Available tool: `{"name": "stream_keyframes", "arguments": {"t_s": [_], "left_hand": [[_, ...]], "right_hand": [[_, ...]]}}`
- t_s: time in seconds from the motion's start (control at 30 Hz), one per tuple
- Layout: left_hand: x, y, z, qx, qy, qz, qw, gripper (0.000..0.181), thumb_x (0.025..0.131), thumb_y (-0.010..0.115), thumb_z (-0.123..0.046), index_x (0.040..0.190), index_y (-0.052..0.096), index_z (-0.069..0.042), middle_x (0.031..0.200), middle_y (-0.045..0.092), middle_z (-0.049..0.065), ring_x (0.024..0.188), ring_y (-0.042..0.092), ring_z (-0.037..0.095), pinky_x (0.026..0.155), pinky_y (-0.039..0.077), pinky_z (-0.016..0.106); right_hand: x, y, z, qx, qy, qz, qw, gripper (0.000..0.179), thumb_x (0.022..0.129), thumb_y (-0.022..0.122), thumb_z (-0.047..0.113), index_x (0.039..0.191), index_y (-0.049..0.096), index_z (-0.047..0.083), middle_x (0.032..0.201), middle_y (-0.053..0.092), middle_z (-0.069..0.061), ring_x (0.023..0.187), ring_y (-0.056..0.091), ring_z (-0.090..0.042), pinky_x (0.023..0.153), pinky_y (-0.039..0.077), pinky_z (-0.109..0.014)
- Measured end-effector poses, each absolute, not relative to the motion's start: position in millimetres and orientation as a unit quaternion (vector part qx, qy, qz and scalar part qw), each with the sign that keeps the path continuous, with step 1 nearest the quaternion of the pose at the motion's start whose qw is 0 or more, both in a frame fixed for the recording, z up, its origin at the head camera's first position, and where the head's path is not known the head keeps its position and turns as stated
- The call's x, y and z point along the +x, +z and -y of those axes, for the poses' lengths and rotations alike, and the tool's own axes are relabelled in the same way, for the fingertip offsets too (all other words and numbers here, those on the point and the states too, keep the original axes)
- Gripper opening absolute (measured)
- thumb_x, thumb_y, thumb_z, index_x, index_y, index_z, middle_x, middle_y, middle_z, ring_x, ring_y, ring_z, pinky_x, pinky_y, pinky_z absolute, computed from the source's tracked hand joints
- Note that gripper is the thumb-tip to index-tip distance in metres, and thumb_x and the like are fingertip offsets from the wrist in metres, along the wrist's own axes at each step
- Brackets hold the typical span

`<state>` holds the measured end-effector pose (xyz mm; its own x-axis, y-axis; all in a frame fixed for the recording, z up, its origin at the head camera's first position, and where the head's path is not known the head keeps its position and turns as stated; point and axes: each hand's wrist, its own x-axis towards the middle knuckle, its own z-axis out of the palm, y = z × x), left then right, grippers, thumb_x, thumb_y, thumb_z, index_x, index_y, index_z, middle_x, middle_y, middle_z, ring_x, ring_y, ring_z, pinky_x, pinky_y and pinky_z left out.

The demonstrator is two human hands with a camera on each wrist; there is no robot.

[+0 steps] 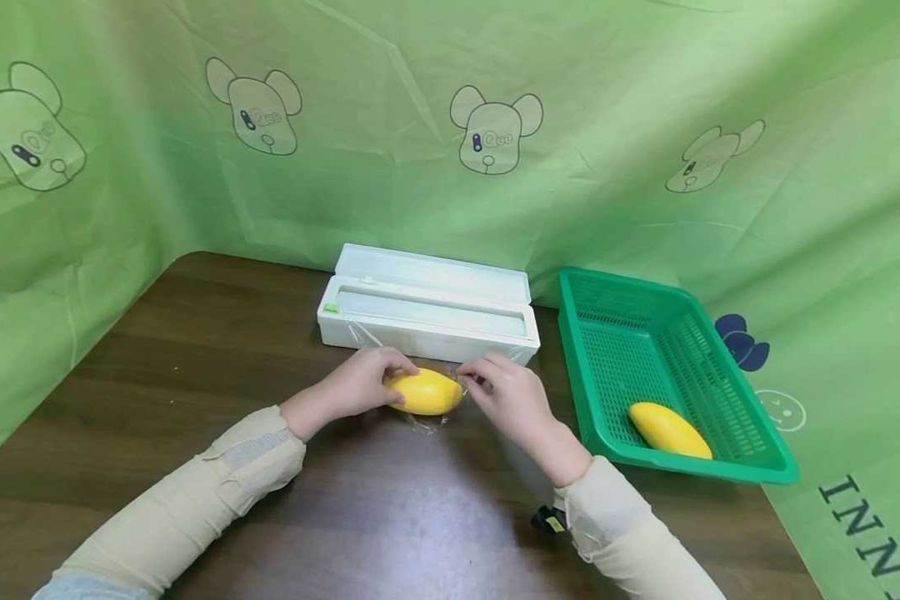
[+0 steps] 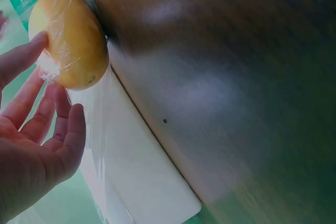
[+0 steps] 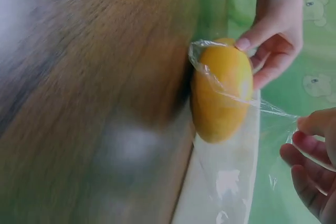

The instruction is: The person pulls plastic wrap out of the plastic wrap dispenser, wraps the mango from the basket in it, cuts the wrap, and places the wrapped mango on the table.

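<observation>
A yellow mango (image 1: 427,392) lies on its side just in front of the white cling film box (image 1: 420,342). My left hand (image 1: 360,382) holds its left end, thumb on top and fingers behind. Clear cling film (image 3: 210,77) covers part of the mango, bunched and creased around one end. At the mango's right, my right hand (image 1: 512,398) pinches an edge of the film between thumb and fingertips. In the right wrist view that film stretches taut from the mango to the right fingers (image 3: 310,124). The box lid (image 1: 431,271) stands open behind the film roll.
A green plastic basket (image 1: 581,367) stands on the right side of the brown wooden table (image 1: 217,333), with another mango (image 1: 667,429) inside it. Green printed cloth (image 1: 390,125) hangs behind and around the table. A small black item (image 1: 549,520) shows by the right wrist.
</observation>
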<state>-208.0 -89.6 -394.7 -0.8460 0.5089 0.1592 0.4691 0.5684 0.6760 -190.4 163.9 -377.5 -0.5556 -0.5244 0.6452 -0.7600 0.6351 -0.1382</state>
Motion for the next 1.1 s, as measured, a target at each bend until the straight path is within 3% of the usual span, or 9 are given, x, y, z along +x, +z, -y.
{"name": "stream_keyframes", "arguments": {"t_s": [0.33, 0.53, 0.7, 0.9, 1.1], "left_hand": [[-205.1, -392.5, 84.3, 0.29, 0.316, -0.903, 0.007, 0.036, 0.082, 0.082, 0.002, 0.117, 0.074, 0.002, 0.114, 0.073, 0.011, 0.105, 0.066, 0.028, 0.094, 0.052, 0.044], [-204.1, -396.3, 84.0, 0.295, 0.305, -0.905, 0.001, 0.043, 0.084, 0.078, 0.0, 0.126, 0.069, 0.002, 0.118, 0.072, 0.012, 0.106, 0.064, 0.03, 0.094, 0.051, 0.046], [-203.5, -397.2, 83.7, 0.302, 0.306, -0.903, -0.009, 0.045, 0.085, 0.078, 0.0, 0.129, 0.066, 0.002, 0.122, 0.07, 0.013, 0.109, 0.063, 0.032, 0.097, 0.05, 0.048], [-202.6, -394.7, 83.3, 0.302, 0.288, -0.909, -0.002, 0.038, 0.088, 0.076, -0.004, 0.125, 0.069, 0.003, 0.122, 0.07, 0.014, 0.114, 0.06, 0.034, 0.099, 0.048, 0.047], [-204.5, -395.3, 82.3, 0.314, 0.266, -0.911, -0.003, 0.056, 0.077, 0.09, -0.012, 0.128, 0.068, 0.0, 0.125, 0.068, 0.012, 0.113, 0.058, 0.032, 0.096, 0.047, 0.044]], "right_hand": [[-199.0, -389.2, -140.4, 0.365, 0.227, 0.892, 0.14, 0.013, 0.091, 0.074, 0.001, 0.102, 0.077, 0.005, 0.096, 0.073, -0.004, 0.085, 0.069, -0.022, 0.075, 0.057, -0.038], [-198.1, -390.7, -143.3, 0.381, 0.221, 0.895, 0.066, 0.039, 0.089, 0.061, -0.01, 0.127, 0.066, -0.002, 0.115, 0.068, -0.012, 0.107, 0.064, -0.028, 0.094, 0.053, -0.042], [-198.4, -390.0, -147.4, 0.415, 0.2, 0.887, 0.021, 0.061, 0.08, 0.062, -0.015, 0.138, 0.054, -0.004, 0.129, 0.057, -0.018, 0.119, 0.056, -0.033, 0.104, 0.047, -0.045], [-196.3, -392.6, -144.9, 0.424, 0.151, 0.893, 0.008, 0.075, 0.074, 0.083, -0.008, 0.141, 0.05, -0.004, 0.135, 0.049, -0.021, 0.124, 0.049, -0.037, 0.106, 0.044, -0.048], [-198.3, -400.9, -141.1, 0.416, 0.125, 0.899, 0.051, 0.077, 0.073, 0.089, -0.003, 0.14, 0.051, 0.0, 0.132, 0.051, -0.019, 0.121, 0.051, -0.037, 0.103, 0.045, -0.051]]}}
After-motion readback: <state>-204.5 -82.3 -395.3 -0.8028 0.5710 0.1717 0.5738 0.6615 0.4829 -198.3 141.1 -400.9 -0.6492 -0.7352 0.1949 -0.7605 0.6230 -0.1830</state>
